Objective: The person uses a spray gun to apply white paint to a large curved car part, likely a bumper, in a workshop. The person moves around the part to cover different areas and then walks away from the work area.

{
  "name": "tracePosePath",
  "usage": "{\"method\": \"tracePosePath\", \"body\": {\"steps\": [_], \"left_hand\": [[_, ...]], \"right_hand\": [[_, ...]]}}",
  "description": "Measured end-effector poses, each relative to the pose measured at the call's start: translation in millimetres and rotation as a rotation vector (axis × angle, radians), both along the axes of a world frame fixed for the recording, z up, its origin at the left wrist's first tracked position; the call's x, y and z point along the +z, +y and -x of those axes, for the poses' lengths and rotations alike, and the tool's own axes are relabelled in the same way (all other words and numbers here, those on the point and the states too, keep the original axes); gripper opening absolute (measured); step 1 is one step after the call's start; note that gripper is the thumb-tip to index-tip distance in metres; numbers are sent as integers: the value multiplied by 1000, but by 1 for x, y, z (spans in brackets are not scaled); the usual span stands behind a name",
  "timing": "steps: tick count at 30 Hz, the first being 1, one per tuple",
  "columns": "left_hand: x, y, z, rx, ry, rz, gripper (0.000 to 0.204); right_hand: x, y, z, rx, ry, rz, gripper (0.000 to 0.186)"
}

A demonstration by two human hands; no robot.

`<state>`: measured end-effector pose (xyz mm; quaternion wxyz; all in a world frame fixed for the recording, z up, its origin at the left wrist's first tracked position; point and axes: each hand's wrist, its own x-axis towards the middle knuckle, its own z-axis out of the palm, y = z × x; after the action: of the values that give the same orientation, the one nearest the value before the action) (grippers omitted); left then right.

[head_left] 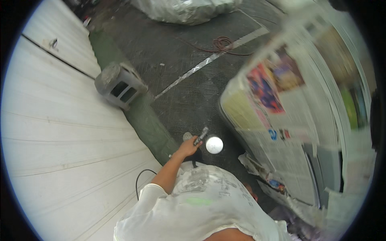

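Observation:
My left hand point(188, 148) reaches forward at the middle and closes round a grey metal tool point(201, 135) that looks like a spray gun. Just right of it is a round cup with a white lid point(214, 145), apparently part of the same tool. The join between cup and tool cannot be made out. Of my right arm only a small patch of skin shows at the right side of my white shirt point(209, 193); the fingers of my right hand are hidden.
On the right stands a large body, apparently a vehicle, masked with newspaper point(297, 108). White sheeting point(60, 140) rises at left, beside a grey box with two openings point(120, 86). A reddish hose point(223, 44) lies coiled ahead, before a plastic-wrapped bulk point(187, 11).

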<state>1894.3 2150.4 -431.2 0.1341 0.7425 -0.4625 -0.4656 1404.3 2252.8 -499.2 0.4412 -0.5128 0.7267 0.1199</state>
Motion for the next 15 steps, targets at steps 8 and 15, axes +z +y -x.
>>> {"method": "tracePosePath", "body": {"steps": [8, 15], "left_hand": [[28, -68, -195, 544, 45, 32, 55], [-7, -119, -351, 897, 77, 30, 56]], "right_hand": [[90, -294, -283, 289, -271, 27, 57], [56, -416, -466, 306, -354, 96, 54]]}}
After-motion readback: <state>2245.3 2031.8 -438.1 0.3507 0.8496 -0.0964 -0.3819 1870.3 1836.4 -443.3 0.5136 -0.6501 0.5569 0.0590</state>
